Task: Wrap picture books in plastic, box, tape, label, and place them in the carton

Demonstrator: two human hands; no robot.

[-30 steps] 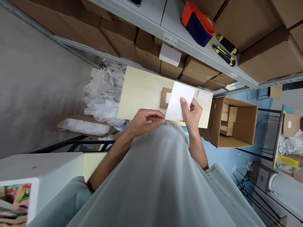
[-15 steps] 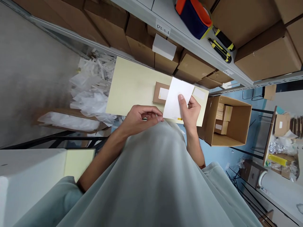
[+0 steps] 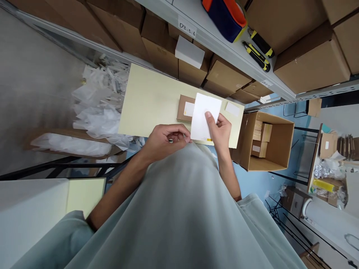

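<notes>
My right hand [image 3: 220, 131] grips a flat white card or sheet [image 3: 203, 110], thumb on its face and fingers behind it. A small yellow mark shows along the card's lower edge. My left hand [image 3: 169, 141] is beside the lower left corner, thumb and fingertips pinched together; whether anything is between them I cannot make out. Partly covered by the white card, a small brown cardboard box [image 3: 182, 107] with a white label lies on the pale yellow tabletop [image 3: 148, 99]. To the right of the card is a white paper slip [image 3: 232, 109].
An open carton [image 3: 276, 147] with several small boxes inside stands right of the table. Beyond the table, a shelf holds cardboard boxes [image 3: 161, 50], utility knives [image 3: 256, 56] and a blue-and-orange holder [image 3: 224, 18]. White plastic wrapping [image 3: 97, 119] is heaped at left.
The view has shifted slightly, so the scene sits a little further left. The white card has tilted a little in my right hand's grip. My left hand keeps its pinch.
</notes>
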